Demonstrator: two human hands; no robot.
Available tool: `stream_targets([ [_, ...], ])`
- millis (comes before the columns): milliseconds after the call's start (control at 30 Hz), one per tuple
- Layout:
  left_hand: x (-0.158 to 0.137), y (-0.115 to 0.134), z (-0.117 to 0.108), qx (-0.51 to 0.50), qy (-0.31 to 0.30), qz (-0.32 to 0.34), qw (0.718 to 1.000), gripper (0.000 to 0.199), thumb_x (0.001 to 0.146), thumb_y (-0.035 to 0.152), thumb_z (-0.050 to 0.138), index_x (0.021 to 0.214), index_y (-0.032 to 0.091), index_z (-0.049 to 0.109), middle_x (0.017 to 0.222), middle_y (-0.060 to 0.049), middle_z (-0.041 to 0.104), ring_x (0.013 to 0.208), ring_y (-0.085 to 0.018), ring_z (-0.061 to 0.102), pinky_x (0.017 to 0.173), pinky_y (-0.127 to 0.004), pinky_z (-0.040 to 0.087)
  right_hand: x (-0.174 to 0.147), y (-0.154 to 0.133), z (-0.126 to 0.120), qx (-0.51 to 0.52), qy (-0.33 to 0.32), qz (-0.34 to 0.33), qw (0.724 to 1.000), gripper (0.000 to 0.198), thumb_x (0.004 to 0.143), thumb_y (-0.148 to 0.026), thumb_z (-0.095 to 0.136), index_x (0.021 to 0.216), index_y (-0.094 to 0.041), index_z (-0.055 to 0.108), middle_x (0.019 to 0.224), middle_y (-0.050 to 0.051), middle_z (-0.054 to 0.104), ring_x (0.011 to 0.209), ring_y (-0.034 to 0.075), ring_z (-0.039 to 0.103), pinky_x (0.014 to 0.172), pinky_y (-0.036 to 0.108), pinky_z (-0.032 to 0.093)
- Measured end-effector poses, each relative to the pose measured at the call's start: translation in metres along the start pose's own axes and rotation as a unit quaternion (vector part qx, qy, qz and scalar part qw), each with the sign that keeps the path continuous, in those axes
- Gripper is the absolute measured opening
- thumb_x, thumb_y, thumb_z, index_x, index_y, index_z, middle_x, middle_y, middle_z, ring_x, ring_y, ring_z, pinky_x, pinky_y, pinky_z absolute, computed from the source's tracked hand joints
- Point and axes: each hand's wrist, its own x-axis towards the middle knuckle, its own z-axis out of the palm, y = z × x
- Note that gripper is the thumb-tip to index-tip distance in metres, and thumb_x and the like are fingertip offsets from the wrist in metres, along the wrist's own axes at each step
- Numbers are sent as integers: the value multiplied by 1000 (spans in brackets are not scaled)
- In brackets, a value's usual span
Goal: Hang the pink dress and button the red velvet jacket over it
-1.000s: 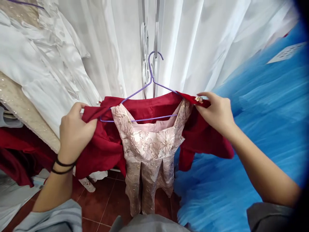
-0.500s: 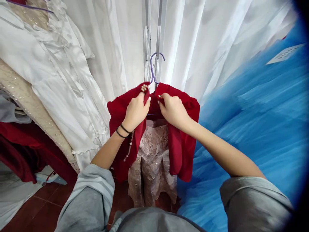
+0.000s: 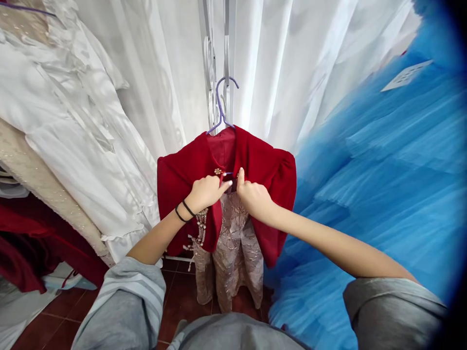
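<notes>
A short red jacket (image 3: 270, 167) hangs over a purple hanger (image 3: 220, 109), on top of a shiny pinkish dress (image 3: 233, 231). My left hand (image 3: 208, 193) is closed on the jacket's left front edge, just below a gold flower-shaped ornament (image 3: 218, 171). Strings of beads (image 3: 201, 226) dangle below that wrist. My right hand (image 3: 255, 198) grips the opposite front edge, its index finger stretched upward along the cloth. A narrow gap separates the two edges. The fingertips under the cloth are hidden.
A blue tulle gown (image 3: 365, 194) fills the right side. White dresses (image 3: 80, 121) and a beige sparkly garment (image 3: 54, 194) hang at left, with dark red cloth (image 3: 44, 228) below. Behind are a metal rack (image 3: 226, 53) and a white curtain (image 3: 277, 63). The floor is red tile (image 3: 182, 296).
Both hands have moved down from the hanger's neck, bringing the front edges lower and closer together. The jacket's shoulders now lie over the hanger, and its collar and lining show.
</notes>
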Motion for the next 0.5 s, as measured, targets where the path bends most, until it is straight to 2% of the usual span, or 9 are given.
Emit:
stream_targets([
  [33, 0, -7, 0, -7, -23, 8, 1000, 52, 95, 60, 40, 81, 17, 65, 85, -13, 72, 81, -30, 70, 68, -34, 47, -1, 2, 4, 0, -19, -4, 1000, 58, 96, -10, 29, 153, 3, 25, 88, 21, 71, 84, 30, 72, 66, 35, 53],
  [67, 1, -15, -2, -23, -6, 5, 1000, 55, 94, 64, 40, 77, 18, 64, 81, -11, 71, 78, -28, 69, 67, -34, 46, -1, 6, 5, 3, -19, 1, 1000, 56, 99, -17, 31, 152, 0, 28, 88, 21, 71, 84, 31, 72, 67, 36, 53],
  [100, 3, -24, -8, -42, 47, -4, 998, 54, 95, 64, 39, 76, 19, 63, 78, -9, 69, 76, -26, 67, 68, -34, 46, 0, 12, 1, 10, 1, 13, 1000, 54, 102, -28, 33, 150, -4, 37, 87, 20, 71, 84, 32, 72, 67, 38, 53],
  [167, 16, -43, -23, -72, 195, -9, 978, 43, 97, 54, 41, 84, 21, 65, 80, -7, 69, 79, -23, 65, 74, -34, 47, 10, 27, -15, 42, 89, 43, 994, 52, 102, -44, 35, 138, -12, 54, 90, 18, 71, 86, 32, 70, 71, 40, 53],
  [200, 25, -52, -32, -82, 257, 6, 963, 34, 97, 46, 44, 92, 21, 66, 87, -7, 69, 85, -23, 65, 79, -34, 48, 20, 36, -24, 65, 148, 51, 986, 50, 101, -45, 37, 133, -14, 58, 96, 18, 71, 89, 31, 69, 74, 41, 52],
  [267, 49, -68, -43, -121, 309, 58, 942, 23, 93, 35, 51, 103, 19, 65, 103, -9, 69, 97, -22, 62, 89, -34, 47, 46, 54, -38, 129, 247, 19, 960, 43, 100, -39, 41, 131, -15, 59, 108, 17, 69, 97, 28, 65, 82, 41, 50],
  [333, 72, -79, -45, -213, 267, 97, 935, 22, 90, 32, 54, 98, 16, 66, 102, -9, 69, 95, -21, 61, 85, -32, 48, 76, 68, -41, 208, 274, -52, 937, 39, 96, -33, 47, 126, -13, 61, 106, 13, 69, 97, 25, 61, 86, 39, 48],
  [400, 89, -86, -41, -331, 188, 91, 920, 24, 89, 34, 54, 82, 14, 66, 84, -7, 67, 79, -18, 60, 70, -28, 49, 99, 79, -39, 288, 239, -97, 922, 28, 93, -30, 51, 106, -11, 68, 86, 7, 67, 85, 20, 59, 83, 36, 47],
  [500, 104, -89, -37, -453, 120, 46, 882, 28, 86, 34, 57, 66, 15, 61, 65, -4, 60, 62, -15, 55, 55, -23, 43, 118, 87, -42, 430, 162, -70, 885, 26, 92, -27, 51, 80, -10, 67, 65, 2, 59, 66, 15, 54, 72, 34, 48],
])
